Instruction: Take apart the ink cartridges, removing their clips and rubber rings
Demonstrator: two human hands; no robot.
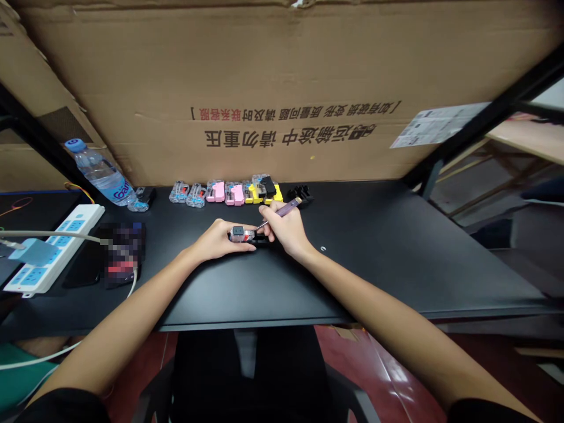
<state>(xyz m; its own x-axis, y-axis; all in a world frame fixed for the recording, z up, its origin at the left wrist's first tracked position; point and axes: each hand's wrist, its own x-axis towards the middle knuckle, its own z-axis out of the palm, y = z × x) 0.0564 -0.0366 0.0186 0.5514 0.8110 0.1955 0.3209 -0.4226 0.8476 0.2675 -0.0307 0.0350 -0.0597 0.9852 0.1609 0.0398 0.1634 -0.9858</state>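
My left hand (217, 239) is closed around a small clear-cased device (242, 234) with a black square part on top and some red inside. The device is held just above the black table (247, 294) or on it; I cannot tell which. In my right hand (287, 228) is a screwdriver (287, 208) with a purple handle, gripped like a pen. Its thin metal shaft slants down to the left, and the tip meets the right side of the device. Black material shows beside the device, partly hidden by my right fingers.
Along the cardboard wall (264, 70) stand clear cases (196, 195), pink ones (234, 193), yellow ones (253, 192) and black pieces (300, 194). A water bottle (103, 174), white power strip (57, 249) and cables lie left. A tiny white piece (323, 248) sits right of my hand.
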